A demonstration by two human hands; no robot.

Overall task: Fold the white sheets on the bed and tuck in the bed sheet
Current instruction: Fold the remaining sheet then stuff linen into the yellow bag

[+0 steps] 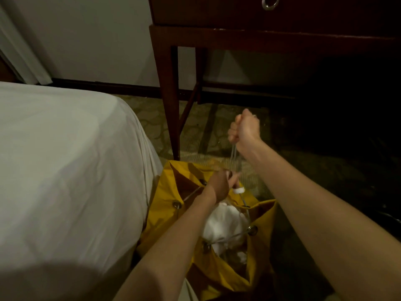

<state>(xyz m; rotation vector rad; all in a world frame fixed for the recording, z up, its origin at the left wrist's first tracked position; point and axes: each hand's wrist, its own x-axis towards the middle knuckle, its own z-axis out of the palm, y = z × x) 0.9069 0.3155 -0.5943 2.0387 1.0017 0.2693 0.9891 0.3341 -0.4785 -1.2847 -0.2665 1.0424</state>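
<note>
A: Right hand (244, 131): fist closed around the drawstring cord (235, 155), held raised above the yellow laundry bag (165, 205). Left hand (219, 187): fingers curled at the bag's mouth, pinching the white cord stopper (303, 189)?

B: Stopper is at (238, 189), beside the left fingers; contact is probable, not certain. White sheets (225, 224) lie bundled inside the open bag, on the floor just beside the bed (65, 159).

A: Step in hand?

B: Judged: working the drawstring, so the 2 task stages, folding and tucking, seem unfinished. Next move calls for loosening the cord, then lifting the bundle onto the mattress.
</note>
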